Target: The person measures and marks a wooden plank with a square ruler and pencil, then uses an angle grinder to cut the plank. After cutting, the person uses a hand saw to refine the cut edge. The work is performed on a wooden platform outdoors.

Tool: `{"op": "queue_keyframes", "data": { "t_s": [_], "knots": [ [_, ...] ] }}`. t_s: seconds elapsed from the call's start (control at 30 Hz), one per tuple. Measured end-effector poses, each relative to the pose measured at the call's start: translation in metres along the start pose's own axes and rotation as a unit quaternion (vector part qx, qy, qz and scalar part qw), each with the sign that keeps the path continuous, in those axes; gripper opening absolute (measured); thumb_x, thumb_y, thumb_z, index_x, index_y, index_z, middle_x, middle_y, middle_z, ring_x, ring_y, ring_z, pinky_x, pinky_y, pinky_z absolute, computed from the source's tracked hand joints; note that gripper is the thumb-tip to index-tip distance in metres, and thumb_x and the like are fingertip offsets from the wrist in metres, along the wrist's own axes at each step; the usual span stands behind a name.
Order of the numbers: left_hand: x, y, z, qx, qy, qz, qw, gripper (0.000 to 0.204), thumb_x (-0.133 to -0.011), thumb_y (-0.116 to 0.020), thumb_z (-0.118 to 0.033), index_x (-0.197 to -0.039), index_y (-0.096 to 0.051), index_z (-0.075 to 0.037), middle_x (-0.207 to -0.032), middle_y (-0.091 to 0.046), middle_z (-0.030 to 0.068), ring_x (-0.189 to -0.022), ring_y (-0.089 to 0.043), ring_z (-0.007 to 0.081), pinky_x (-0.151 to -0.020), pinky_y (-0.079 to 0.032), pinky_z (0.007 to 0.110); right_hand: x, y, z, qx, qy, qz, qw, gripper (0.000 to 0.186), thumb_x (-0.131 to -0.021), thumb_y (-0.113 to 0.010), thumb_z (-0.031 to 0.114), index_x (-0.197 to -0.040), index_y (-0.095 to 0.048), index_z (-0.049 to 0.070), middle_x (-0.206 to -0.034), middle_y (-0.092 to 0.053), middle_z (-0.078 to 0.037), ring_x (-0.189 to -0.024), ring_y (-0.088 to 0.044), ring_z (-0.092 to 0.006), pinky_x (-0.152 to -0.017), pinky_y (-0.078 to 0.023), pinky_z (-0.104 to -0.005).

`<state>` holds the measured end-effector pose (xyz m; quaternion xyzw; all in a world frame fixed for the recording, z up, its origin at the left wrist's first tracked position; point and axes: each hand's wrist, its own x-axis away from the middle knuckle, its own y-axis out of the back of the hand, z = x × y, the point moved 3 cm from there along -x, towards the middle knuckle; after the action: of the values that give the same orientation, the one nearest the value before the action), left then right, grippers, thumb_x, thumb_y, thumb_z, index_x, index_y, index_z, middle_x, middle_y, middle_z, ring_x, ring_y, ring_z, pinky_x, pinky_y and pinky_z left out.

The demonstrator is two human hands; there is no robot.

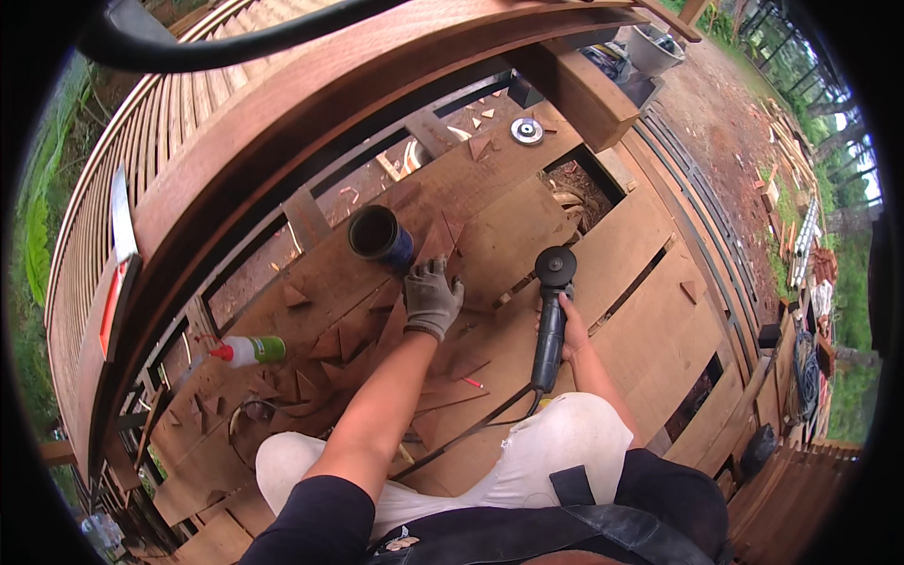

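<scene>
Right grip closed on the angle grinder, centre of frame; left grip over wood offcuts.
Your bare right grip (567,328) was clamped around the black angle grinder (549,344), just right of centre, its dark disc (556,267) at the upper end and its cable (471,431) trailing to the lower left. Your gloved left grip (433,298) lay near centre, fingertips at a reddish wood wedge (439,241); could not tell whether they were clamped on it. An open dark tin (374,233) stood just beside the glove, to its upper left. A red-capped bottle (252,350) lay at left of frame, a red pencil (474,382) below centre, and a loose metal disc (527,131) on the boards (527,221) at upper centre.
</scene>
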<state>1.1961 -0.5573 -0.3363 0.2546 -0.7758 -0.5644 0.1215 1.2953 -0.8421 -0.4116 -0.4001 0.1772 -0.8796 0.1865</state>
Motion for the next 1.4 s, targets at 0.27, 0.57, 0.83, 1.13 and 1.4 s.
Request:
{"op": "queue_keyframes", "data": {
  "t_s": [0.27, 0.57, 0.83, 1.13, 1.4],
  "knots": [
    [-0.075, 0.213, -0.174, 0.457, -0.317, -0.219, 0.802, 0.027, -0.088, -0.056, 0.004, -0.113, -0.066, 0.004, -0.097, -0.072, 0.0096, -0.081, -0.069, 0.0169, -0.071, -0.056, 0.028, 0.001, 0.033, 0.027, -0.115, 0.057, 0.041, 0.991, 0.080, -0.097, -0.035, 0.076, -0.106, -0.064, 0.002, -0.084, -0.070, -0.014, -0.074, -0.071, -0.0255, -0.072, -0.060, -0.0404],
    [-0.299, 0.210, -0.376, 0.687, 0.017, 0.157, 0.709, 0.071, -0.102, -0.051, -0.049, -0.140, -0.036, 0.009, -0.108, -0.060, 0.0220, -0.093, -0.070, 0.0331, -0.081, -0.064, 0.045, 0.009, 0.084, 0.029, -0.174, 0.084, 0.006, 0.981, 0.074, -0.101, -0.035, 0.070, -0.108, -0.062, 0.001, -0.088, -0.069, -0.015, -0.077, -0.071, -0.0282, -0.072, -0.060, -0.0427],
    [-0.389, 0.167, -0.428, 0.781, 0.168, 0.184, 0.573, 0.032, -0.093, -0.068, -0.030, -0.116, -0.061, -0.008, -0.101, -0.071, 0.0149, -0.089, -0.071, 0.0286, -0.076, -0.060, 0.043, 0.029, 0.085, 0.026, -0.208, 0.084, 0.002, 0.975, 0.070, -0.097, -0.044, 0.072, -0.100, -0.062, 0.005, -0.078, -0.067, -0.012, -0.066, -0.068, -0.0244, -0.063, -0.058, -0.0375],
    [-0.135, 0.195, -0.397, 0.809, -0.005, 0.175, 0.561, 0.021, -0.091, -0.063, 0.000, -0.110, -0.056, -0.003, -0.092, -0.065, 0.0075, -0.081, -0.066, 0.0178, -0.071, -0.058, 0.031, 0.047, 0.119, 0.058, -0.211, 0.135, -0.104, 0.962, 0.065, -0.096, -0.052, 0.068, -0.091, -0.062, 0.004, -0.070, -0.064, -0.011, -0.059, -0.065, -0.0231, -0.056, -0.056, -0.0357],
    [-0.050, 0.100, -0.280, 0.669, -0.031, 0.236, 0.704, 0.021, -0.097, -0.056, -0.013, -0.114, -0.058, -0.001, -0.099, -0.064, 0.0144, -0.092, -0.065, 0.0260, -0.079, -0.053, 0.037, 0.060, 0.152, 0.068, -0.202, 0.237, -0.146, 0.939, 0.041, -0.098, -0.063, 0.046, -0.108, -0.060, 0.006, -0.082, -0.065, -0.008, -0.069, -0.066, -0.0198, -0.063, -0.056, -0.0325]
  ]
}}
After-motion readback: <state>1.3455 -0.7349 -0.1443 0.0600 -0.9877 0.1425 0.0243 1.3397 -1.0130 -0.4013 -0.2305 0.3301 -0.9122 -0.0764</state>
